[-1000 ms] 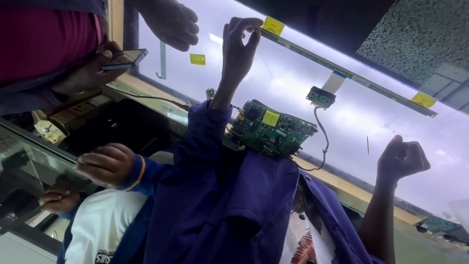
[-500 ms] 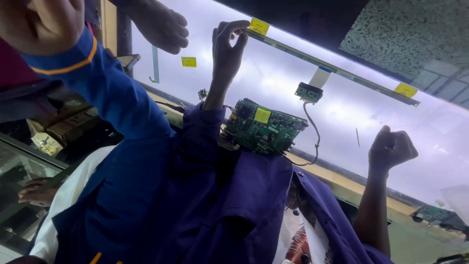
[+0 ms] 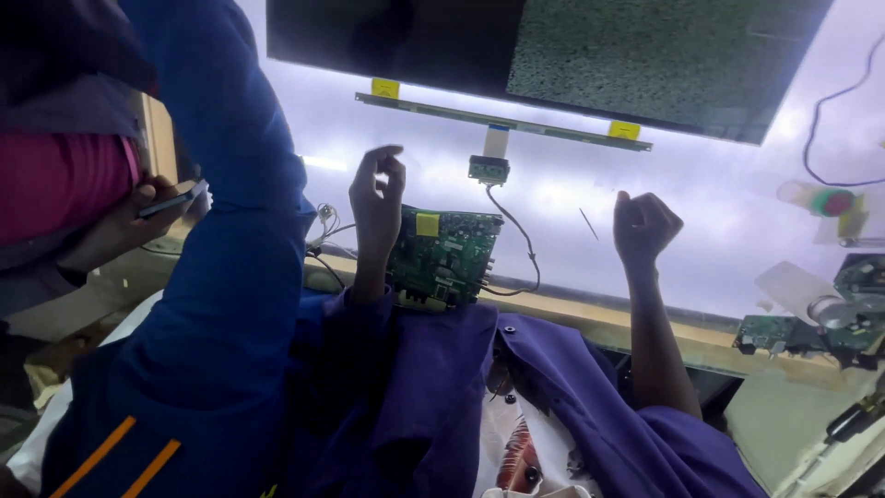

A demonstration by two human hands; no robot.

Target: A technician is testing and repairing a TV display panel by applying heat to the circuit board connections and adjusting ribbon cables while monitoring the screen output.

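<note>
Two raised hands over the lit bench (image 3: 737,231): left hand (image 3: 377,198) half open, empty, just left of one green circuit board (image 3: 444,256); right hand (image 3: 645,226) fisted, empty, well right; two yellow tabs on one far strip (image 3: 502,121).

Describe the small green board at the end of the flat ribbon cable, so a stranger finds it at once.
Find the long narrow strip under the dark screen. A pale ribbon cable drops from its middle to the small board. It is far smaller than the main circuit board below.
</note>
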